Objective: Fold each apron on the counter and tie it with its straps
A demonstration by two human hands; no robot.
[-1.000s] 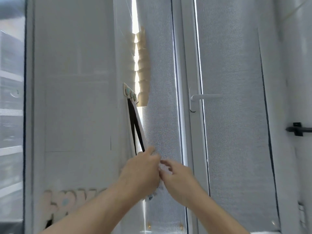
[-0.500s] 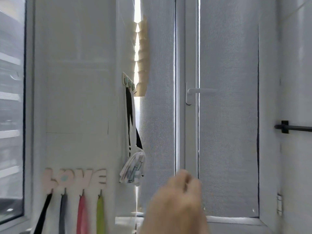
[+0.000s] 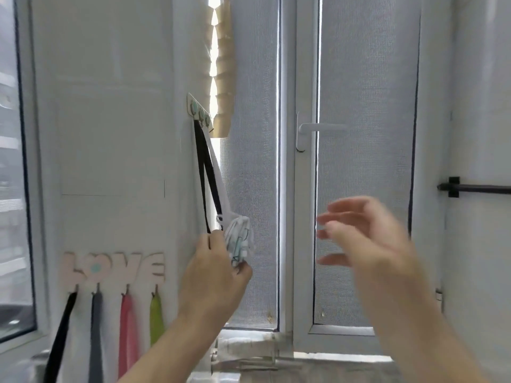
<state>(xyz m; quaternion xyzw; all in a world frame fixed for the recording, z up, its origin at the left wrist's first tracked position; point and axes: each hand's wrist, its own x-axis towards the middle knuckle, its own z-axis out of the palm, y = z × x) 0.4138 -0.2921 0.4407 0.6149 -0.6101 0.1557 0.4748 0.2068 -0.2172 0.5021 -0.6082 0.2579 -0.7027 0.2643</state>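
Observation:
A small white bundled apron [image 3: 240,239] with pale green print hangs by a black strap [image 3: 206,178] and a white strap from a hook rack [image 3: 199,110] on the wall edge. My left hand [image 3: 214,275] grips the bundle and the strap ends from below. My right hand [image 3: 367,239] is raised to the right of it, blurred, fingers spread and pointing left, holding nothing. No counter shows in this view.
A "LOVE" hook board [image 3: 113,268] at lower left carries black, grey, pink and green straps. A white window handle [image 3: 318,128] and mesh-screened panes fill the middle. A black rail [image 3: 475,187] juts from the right wall. A sill runs along the bottom.
Half a second ago the bundle hung free and one hand was low in view. Now my left hand has taken hold of the bundle and straps, and my right hand has lifted to the right.

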